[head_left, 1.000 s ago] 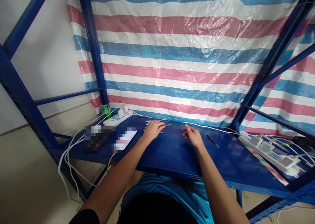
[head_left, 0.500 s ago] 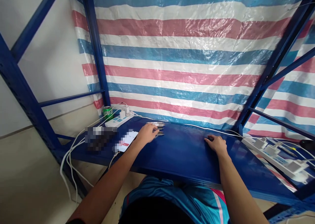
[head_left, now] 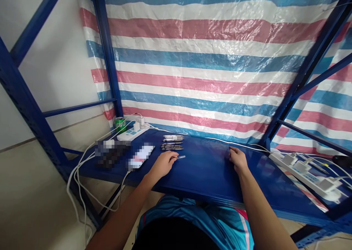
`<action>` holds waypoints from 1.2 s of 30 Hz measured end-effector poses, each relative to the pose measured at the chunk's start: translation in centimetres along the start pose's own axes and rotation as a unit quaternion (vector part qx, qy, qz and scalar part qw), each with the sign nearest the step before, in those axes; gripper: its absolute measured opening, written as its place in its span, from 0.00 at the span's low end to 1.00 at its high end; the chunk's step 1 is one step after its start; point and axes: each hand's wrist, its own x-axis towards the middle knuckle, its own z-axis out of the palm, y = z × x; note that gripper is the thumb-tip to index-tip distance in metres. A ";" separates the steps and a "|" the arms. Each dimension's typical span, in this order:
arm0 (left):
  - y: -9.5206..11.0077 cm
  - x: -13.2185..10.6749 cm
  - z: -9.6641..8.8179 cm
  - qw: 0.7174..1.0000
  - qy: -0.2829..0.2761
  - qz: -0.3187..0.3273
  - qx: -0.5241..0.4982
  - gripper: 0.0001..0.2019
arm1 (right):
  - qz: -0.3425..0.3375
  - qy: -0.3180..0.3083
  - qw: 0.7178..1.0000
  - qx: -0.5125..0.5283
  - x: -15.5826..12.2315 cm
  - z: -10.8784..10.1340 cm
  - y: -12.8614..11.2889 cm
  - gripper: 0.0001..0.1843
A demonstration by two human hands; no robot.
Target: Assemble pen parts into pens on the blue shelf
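Observation:
My left hand [head_left: 162,164] rests on the blue shelf [head_left: 203,173], its fingers pinched on the end of a slim pen [head_left: 179,157] that points right. Just behind it, several pens [head_left: 172,142] lie side by side in a neat row. My right hand [head_left: 238,159] lies palm down on the shelf further right with its fingers curled under. Whatever is beneath those fingers is hidden.
A white power strip [head_left: 132,132] with plugs and a green can [head_left: 120,123] stand at the back left. Two blurred objects [head_left: 111,153] lie left of my left hand. Another loaded power strip [head_left: 305,173] sits at the right. White cables hang off the left edge.
My left hand drew back from the row of pens toward me with one pen. My right hand moved right onto the spot where a black pen lay and stays there.

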 end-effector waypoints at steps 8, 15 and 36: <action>2.2 2.3 4.0 0.974 -0.019 0.002 -0.225 0.16 | 0.062 -0.153 0.913 0.372 -3.1 6.4 -6.7 0.21; 3.2 1.3 4.8 0.985 -0.060 0.035 -0.161 0.12 | 0.035 -0.162 0.798 0.579 -7.3 9.3 -10.9 0.22; 4.7 1.1 3.9 0.984 -0.048 0.062 -0.160 0.14 | 0.067 -0.291 0.805 0.512 -8.9 10.2 -11.2 0.20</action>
